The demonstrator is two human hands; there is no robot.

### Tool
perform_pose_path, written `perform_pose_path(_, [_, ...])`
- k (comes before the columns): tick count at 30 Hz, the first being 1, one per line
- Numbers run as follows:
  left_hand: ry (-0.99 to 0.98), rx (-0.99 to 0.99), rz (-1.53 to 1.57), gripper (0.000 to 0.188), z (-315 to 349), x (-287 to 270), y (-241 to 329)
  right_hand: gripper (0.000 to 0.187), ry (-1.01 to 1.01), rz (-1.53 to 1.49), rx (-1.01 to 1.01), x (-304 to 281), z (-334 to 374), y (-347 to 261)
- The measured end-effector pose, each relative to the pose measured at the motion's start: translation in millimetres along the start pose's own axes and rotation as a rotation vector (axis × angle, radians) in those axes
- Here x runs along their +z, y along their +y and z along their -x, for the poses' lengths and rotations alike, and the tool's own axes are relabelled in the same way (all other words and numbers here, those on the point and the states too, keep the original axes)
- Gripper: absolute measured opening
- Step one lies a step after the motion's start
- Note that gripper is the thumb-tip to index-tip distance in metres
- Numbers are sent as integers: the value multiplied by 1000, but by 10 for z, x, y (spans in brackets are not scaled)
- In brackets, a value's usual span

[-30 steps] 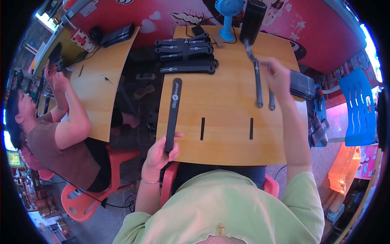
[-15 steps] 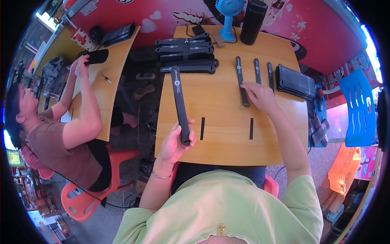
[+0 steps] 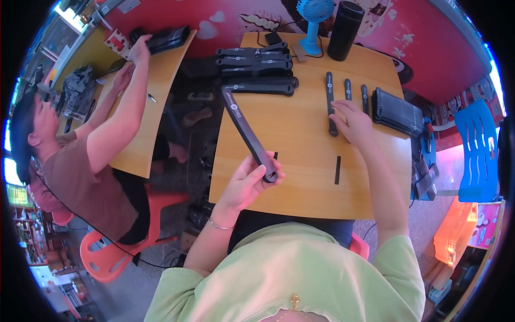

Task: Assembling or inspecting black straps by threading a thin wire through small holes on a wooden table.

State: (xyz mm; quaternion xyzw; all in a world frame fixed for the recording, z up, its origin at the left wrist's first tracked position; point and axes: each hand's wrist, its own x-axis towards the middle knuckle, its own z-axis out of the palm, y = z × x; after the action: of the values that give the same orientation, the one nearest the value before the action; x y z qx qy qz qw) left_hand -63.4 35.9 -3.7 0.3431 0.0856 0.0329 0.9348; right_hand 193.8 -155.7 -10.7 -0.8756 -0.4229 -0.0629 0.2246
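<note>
My left hand point(image 3: 249, 182) is closed around the lower, slotted end of a long black strap point(image 3: 244, 126), whose other end points up and away over the table's left side. My right hand point(image 3: 352, 122) is at the right of the table, fingers partly spread. Its fingertips touch the right edge of another long black strap point(image 3: 330, 96) lying flat. To the right of that one lie a medium black strap point(image 3: 347, 88) and a short black strap point(image 3: 365, 98), both pointing away from me; the hand hides part of the medium one.
Bundled black straps point(image 3: 255, 63) lie at the back left. A stack of black packages point(image 3: 398, 111) sits at the right. A blue fan point(image 3: 314, 24) and a black bottle point(image 3: 346, 31) stand at the back. A co-worker point(image 3: 88, 166) sits at the left table point(image 3: 142, 129).
My left hand has moved right with its strap, which tilts more now. The flat long strap has straightened slightly at my right fingertips. The co-worker's hand has reached toward the back packages.
</note>
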Motion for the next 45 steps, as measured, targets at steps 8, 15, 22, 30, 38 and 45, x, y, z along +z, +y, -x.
perform_pose_path(8, [73, 106, -56, 32, -212, 125, -127, 21, 51, -503, 39, -329, 419, -1058])
perform_pose_path(15, [75, 314, -70, 29, -332, 240, -185, 13, 75, -715, 167, -228, 709, -1470])
perform_pose_path(22, [106, 377, -76, 30, -320, 265, -217, 11, 142, -652, 130, -176, 693, -1502])
perform_pose_path(30, [129, 433, -127, 32, -305, 286, -241, 9, 221, -628, 113, -111, 680, -1532])
perform_pose_path(38, [147, 648, -323, 35, -290, 328, -336, 6, 86, -772, 305, -69, 668, -1517])
perform_pose_path(45, [147, 637, -334, 33, -310, 317, -262, 8, 111, -778, 242, -64, 698, -1561])
